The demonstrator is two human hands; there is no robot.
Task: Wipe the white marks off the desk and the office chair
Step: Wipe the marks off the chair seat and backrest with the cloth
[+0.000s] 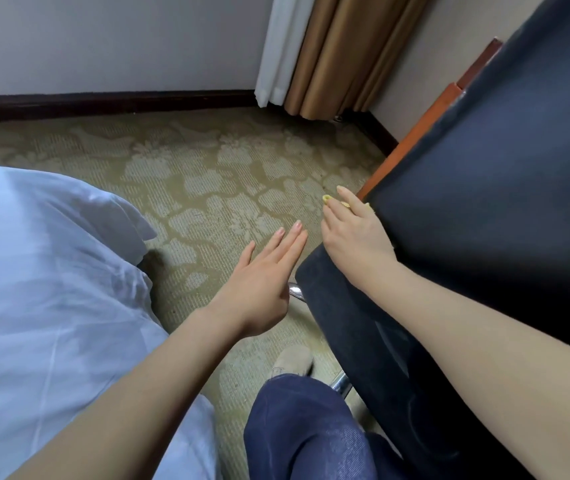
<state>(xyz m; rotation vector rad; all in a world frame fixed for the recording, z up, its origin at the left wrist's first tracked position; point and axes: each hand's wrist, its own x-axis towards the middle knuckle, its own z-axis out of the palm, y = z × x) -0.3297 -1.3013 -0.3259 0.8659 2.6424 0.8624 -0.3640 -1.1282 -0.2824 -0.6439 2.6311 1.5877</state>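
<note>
patterned carpet point(207, 174) below; right hand point(354, 237) holds yellow cloth point(327, 199) against office chair point(484, 174).

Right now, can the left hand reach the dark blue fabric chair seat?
Probably yes: the left hand hovers open beside the dark blue fabric chair seat, nothing between them. The right hand grips a yellow cloth.

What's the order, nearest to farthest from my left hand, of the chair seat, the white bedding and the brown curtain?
1. The chair seat, just right of the left hand.
2. The white bedding, off to its left.
3. The brown curtain, in the far corner.
</note>
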